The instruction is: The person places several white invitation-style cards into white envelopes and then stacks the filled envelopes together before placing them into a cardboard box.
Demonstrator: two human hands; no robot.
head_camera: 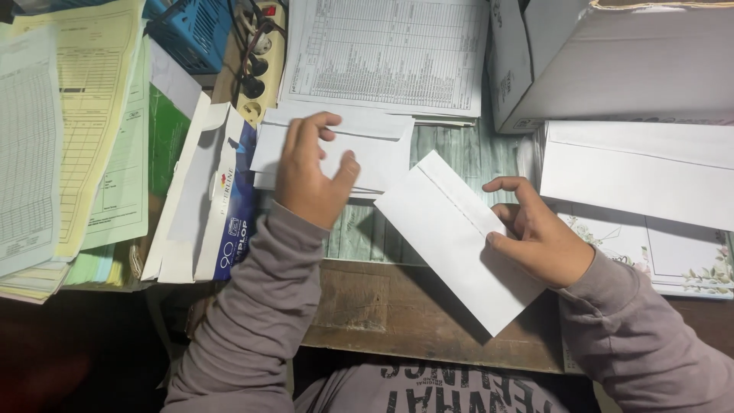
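A: Right hand (539, 241), at four o'clock from the middle of the desk (397, 306): clamped on a white envelope (451, 237), thumb on top of its right edge, curled fingers along the same edge.

B: Envelope itself?

A: Lying slantwise, one corner up toward twelve o'clock, the opposite corner down at five o'clock, jutting past the wooden desk edge. Flap side up, flap closed flat.

B: And the left hand (310, 176)?

A: At ten o'clock from that envelope. Half open, fingers bent, thumb spread to the right. Resting on a small stack of white envelopes (382, 149), fingertips touching the top one. Nothing pinched, as far as visible.

B: Around the stack?

A: Directly at twelve o'clock, a printed table sheet (390, 53). At nine o'clock, an opened envelope box (206, 206), white and blue, lying on its side. Beyond that, toward nine and ten o'clock, yellow and green forms (99, 115) in overlapping piles. At eleven o'clock, a power strip (260, 69) with plugs in it, beside a blue device (191, 27).

B: Right half?

A: At one o'clock, a large white cardboard box (612, 69). Below it, at three o'clock, more white envelopes (634, 172) laid over floral-printed sheets (680, 264). Grey sleeves (260, 306) on both arms.
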